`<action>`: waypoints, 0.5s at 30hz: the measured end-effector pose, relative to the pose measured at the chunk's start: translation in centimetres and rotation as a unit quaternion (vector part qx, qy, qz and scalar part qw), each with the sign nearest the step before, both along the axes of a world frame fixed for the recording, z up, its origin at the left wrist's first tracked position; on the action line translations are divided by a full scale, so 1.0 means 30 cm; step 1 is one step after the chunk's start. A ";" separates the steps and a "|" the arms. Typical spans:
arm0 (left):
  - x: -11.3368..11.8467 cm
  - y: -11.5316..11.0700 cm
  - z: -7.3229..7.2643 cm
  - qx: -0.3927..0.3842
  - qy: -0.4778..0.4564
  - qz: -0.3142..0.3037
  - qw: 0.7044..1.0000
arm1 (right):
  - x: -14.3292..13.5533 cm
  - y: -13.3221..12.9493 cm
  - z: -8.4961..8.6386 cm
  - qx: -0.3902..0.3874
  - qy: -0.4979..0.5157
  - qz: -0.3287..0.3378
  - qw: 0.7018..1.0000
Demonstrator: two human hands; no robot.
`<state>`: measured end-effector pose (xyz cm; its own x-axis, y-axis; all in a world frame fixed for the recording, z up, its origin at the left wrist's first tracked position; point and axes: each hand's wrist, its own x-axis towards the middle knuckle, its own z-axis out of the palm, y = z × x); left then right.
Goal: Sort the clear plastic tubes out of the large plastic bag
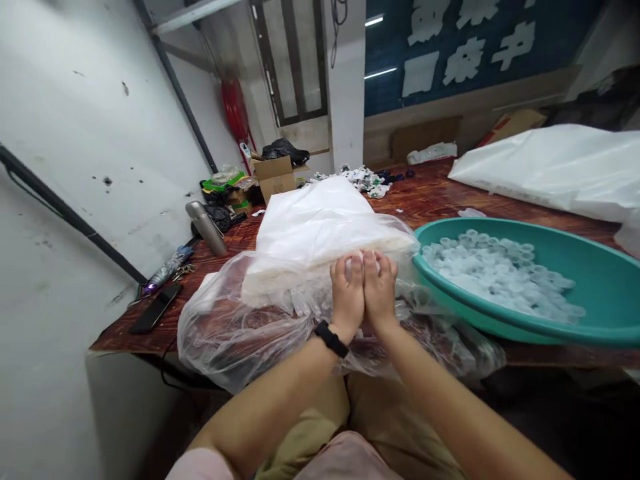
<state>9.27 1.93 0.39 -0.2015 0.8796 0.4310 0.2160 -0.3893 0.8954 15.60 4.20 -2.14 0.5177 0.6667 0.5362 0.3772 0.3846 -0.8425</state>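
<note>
My left hand [347, 293], with a black band on the wrist, is pressed side by side against my right hand [379, 287]. The fingers of both are curled, and a small whitish bit shows at the fingertips; its kind cannot be made out. Just beyond the fingers lies a flat white plastic bundle [315, 220]. Beneath my hands a clear plastic bag [225, 333] spreads crumpled across the table's front edge. To the right, a teal basin [607, 287] holds many small translucent ring-shaped plastic pieces [485, 273].
A steel flask [206, 228], a black phone [156, 308] and a folded umbrella [170, 267] lie along the left. Behind stand a cardboard box [275, 177] and a heap of small white-and-green pieces [363, 179]. A large white sack [560, 167] lies at the back right.
</note>
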 end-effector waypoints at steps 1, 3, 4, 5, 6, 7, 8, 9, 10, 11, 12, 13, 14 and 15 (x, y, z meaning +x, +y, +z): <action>-0.022 -0.002 -0.034 -0.003 0.007 0.020 1.000 | -0.031 0.000 -0.036 -0.007 0.009 0.008 1.000; -0.059 0.009 -0.083 -0.005 0.027 0.048 0.998 | -0.076 0.012 -0.092 -0.018 0.020 0.020 0.999; -0.076 0.020 -0.097 -0.005 0.039 0.054 0.998 | -0.091 0.024 -0.112 -0.023 0.021 0.025 0.999; -0.092 0.034 -0.104 -0.004 0.052 0.055 0.997 | -0.103 0.038 -0.126 -0.026 0.019 0.031 0.999; -0.110 0.050 -0.106 -0.003 0.066 0.052 0.996 | -0.112 0.055 -0.135 -0.028 0.014 0.036 0.999; -0.128 0.068 -0.104 -0.002 0.080 0.046 0.996 | -0.119 0.073 -0.140 -0.029 0.006 0.040 0.999; -0.147 0.087 -0.099 -0.002 0.094 0.037 0.995 | -0.124 0.092 -0.143 -0.030 -0.004 0.044 0.999; -0.166 0.107 -0.092 -0.004 0.108 0.026 0.994 | -0.129 0.112 -0.144 -0.030 -0.015 0.047 0.998; -0.185 0.127 -0.086 -0.008 0.122 0.014 0.992 | -0.133 0.131 -0.144 -0.031 -0.027 0.047 0.998; -0.204 0.147 -0.080 -0.014 0.136 0.001 0.991 | -0.136 0.150 -0.143 -0.032 -0.042 0.044 0.998; -0.222 0.165 -0.075 -0.020 0.148 -0.012 0.989 | -0.139 0.167 -0.142 -0.034 -0.060 0.042 0.997; -0.239 0.182 -0.070 -0.027 0.159 -0.024 0.987 | -0.141 0.182 -0.141 -0.038 -0.080 0.040 0.995; -0.254 0.197 -0.065 -0.033 0.168 -0.037 0.985 | -0.142 0.196 -0.140 -0.044 -0.103 0.039 0.993; -0.267 0.211 -0.060 -0.039 0.174 -0.048 0.983 | -0.142 0.208 -0.138 -0.052 -0.128 0.040 0.990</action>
